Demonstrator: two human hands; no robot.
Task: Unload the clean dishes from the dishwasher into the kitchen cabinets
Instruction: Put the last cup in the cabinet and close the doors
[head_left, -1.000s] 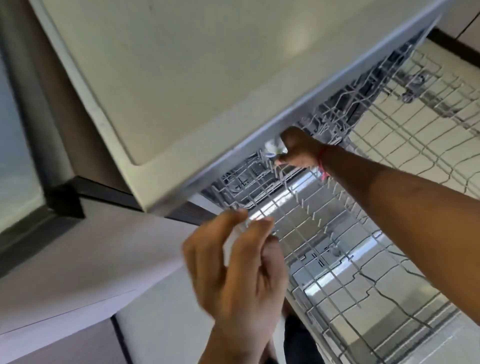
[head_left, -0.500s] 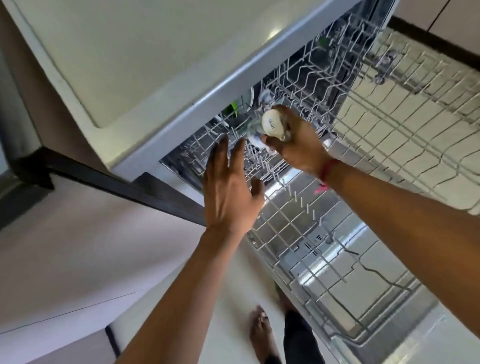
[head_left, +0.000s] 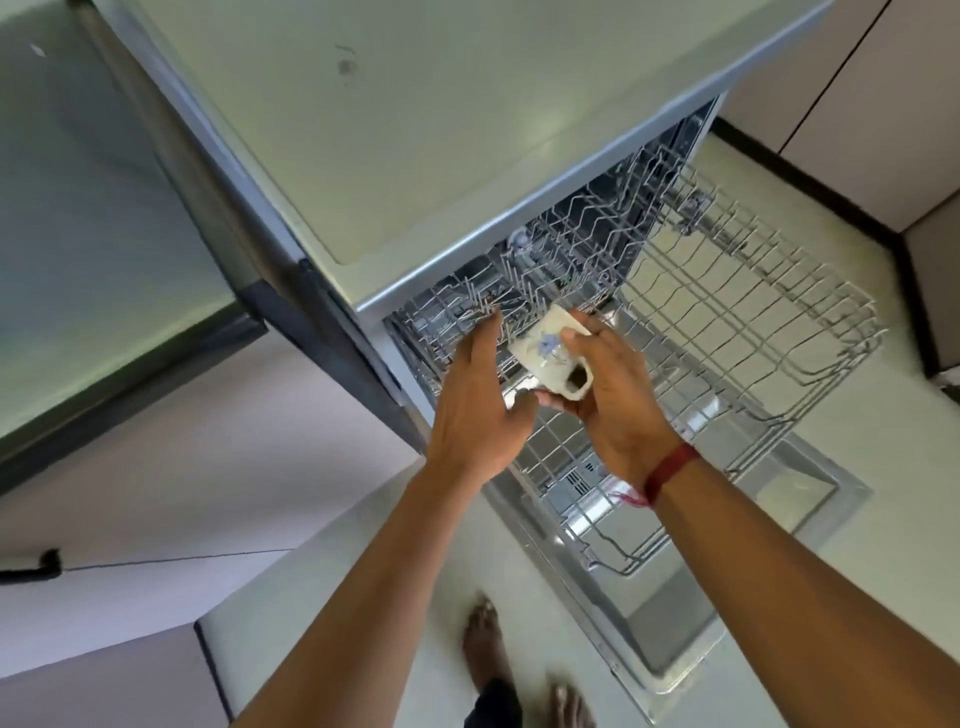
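My right hand (head_left: 613, 400) grips a white mug (head_left: 550, 351) with a blue flower print and holds it on its side just above the dishwasher's racks. The mug's handle points toward me. My left hand (head_left: 480, 405) is beside the mug on its left, fingers straight, fingertips at the wires of the lower rack (head_left: 447, 322). The upper wire rack (head_left: 753, 322) is pulled out to the right and looks bare. The dishwasher (head_left: 415, 135) has a flat pale top.
The dishwasher door (head_left: 727, 613) lies open and flat over the floor at lower right. My bare feet (head_left: 483, 644) stand on the pale floor beside it. A steel appliance (head_left: 93, 234) is at left, dark skirting and cabinet fronts (head_left: 852, 93) at upper right.
My right hand has drawn the mug out of the rack toward me and turned it on its side. My left hand has moved up beside it. The view has tilted down and back.
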